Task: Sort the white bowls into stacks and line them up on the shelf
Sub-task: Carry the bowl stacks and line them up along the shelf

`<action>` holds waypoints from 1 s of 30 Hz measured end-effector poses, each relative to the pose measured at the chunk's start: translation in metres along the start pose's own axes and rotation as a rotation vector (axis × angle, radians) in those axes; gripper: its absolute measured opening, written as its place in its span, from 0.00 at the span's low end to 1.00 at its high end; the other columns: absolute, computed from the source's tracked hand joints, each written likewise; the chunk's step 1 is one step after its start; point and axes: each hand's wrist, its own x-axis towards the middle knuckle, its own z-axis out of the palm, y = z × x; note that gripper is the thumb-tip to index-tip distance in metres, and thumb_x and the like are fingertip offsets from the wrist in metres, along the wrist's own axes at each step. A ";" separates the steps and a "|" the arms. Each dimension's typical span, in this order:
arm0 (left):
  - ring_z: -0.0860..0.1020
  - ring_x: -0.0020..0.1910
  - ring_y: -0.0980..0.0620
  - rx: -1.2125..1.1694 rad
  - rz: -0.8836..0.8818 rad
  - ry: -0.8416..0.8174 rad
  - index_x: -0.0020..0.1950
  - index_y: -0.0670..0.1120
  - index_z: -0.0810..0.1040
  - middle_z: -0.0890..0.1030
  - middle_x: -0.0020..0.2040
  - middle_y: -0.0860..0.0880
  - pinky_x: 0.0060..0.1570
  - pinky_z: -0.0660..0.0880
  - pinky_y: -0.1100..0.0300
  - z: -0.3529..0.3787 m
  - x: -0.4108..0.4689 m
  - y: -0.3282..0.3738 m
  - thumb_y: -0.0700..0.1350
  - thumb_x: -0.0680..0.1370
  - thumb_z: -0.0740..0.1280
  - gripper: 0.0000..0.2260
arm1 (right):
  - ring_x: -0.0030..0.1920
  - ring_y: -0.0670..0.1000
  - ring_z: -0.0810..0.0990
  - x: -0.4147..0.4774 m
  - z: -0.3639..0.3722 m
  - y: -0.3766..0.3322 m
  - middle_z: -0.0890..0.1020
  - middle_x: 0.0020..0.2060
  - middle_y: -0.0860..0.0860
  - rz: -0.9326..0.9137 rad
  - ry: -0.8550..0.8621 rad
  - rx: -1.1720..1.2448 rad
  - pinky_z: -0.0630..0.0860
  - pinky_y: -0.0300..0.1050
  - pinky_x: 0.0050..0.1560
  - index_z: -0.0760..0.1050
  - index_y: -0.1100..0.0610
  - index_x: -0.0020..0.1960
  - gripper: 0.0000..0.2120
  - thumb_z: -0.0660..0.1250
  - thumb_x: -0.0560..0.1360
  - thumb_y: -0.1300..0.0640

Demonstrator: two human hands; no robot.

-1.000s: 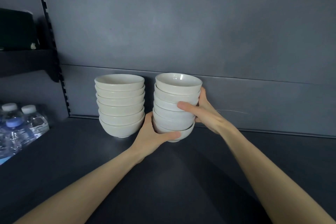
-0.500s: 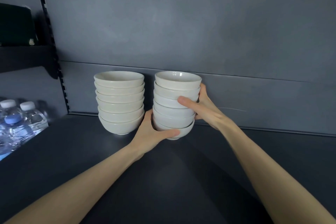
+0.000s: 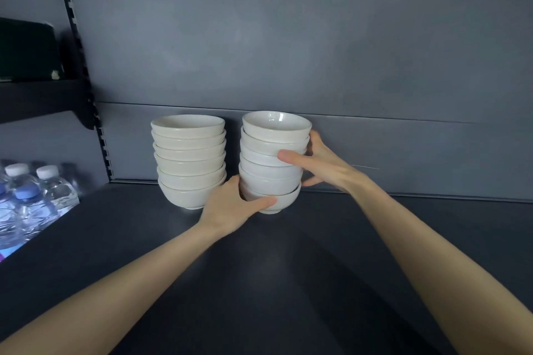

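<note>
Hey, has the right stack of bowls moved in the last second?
No, not visibly. The right stack sits as close beside the left stack as before; both shift together in the frame, so the camera moved.

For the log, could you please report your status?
Left hand and right hand grip right stack. Left stack close beside it. Water bottles far left, clear.

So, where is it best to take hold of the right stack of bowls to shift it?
Hold the right stack from both sides, as now: left hand curled round the bottom bowl, right hand against the upper bowls. It is tall and only nested, so the base probably carries it and the top needs steadying.
</note>
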 end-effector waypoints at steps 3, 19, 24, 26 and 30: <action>0.79 0.46 0.52 0.251 0.005 0.075 0.51 0.47 0.75 0.81 0.43 0.54 0.49 0.76 0.56 -0.008 -0.012 0.005 0.61 0.70 0.71 0.20 | 0.61 0.51 0.76 -0.012 -0.013 0.004 0.71 0.65 0.47 0.018 0.032 -0.059 0.78 0.55 0.56 0.49 0.44 0.76 0.44 0.71 0.69 0.40; 0.71 0.67 0.47 0.494 0.725 -0.260 0.70 0.52 0.69 0.74 0.67 0.50 0.64 0.69 0.50 0.111 -0.042 0.226 0.57 0.76 0.67 0.24 | 0.65 0.56 0.72 -0.211 -0.216 0.039 0.71 0.68 0.55 0.242 0.408 -0.807 0.69 0.47 0.64 0.71 0.52 0.68 0.24 0.69 0.74 0.47; 0.66 0.70 0.46 0.459 0.891 -0.265 0.74 0.51 0.64 0.70 0.71 0.49 0.66 0.62 0.54 0.188 -0.089 0.315 0.56 0.77 0.65 0.27 | 0.66 0.58 0.70 -0.318 -0.295 0.050 0.68 0.68 0.54 0.327 0.534 -0.942 0.68 0.53 0.66 0.67 0.52 0.70 0.28 0.69 0.73 0.46; 0.67 0.69 0.46 0.432 0.938 -0.255 0.73 0.51 0.64 0.72 0.69 0.49 0.65 0.61 0.54 0.223 -0.108 0.346 0.57 0.77 0.64 0.27 | 0.66 0.57 0.70 -0.361 -0.326 0.056 0.68 0.68 0.53 0.358 0.576 -0.959 0.68 0.51 0.65 0.67 0.53 0.70 0.27 0.69 0.74 0.47; 0.67 0.68 0.46 0.372 1.005 -0.294 0.73 0.51 0.64 0.72 0.68 0.49 0.65 0.62 0.54 0.297 -0.149 0.399 0.58 0.77 0.64 0.26 | 0.65 0.57 0.71 -0.434 -0.383 0.079 0.67 0.68 0.51 0.419 0.632 -0.988 0.69 0.52 0.64 0.68 0.52 0.69 0.26 0.68 0.74 0.46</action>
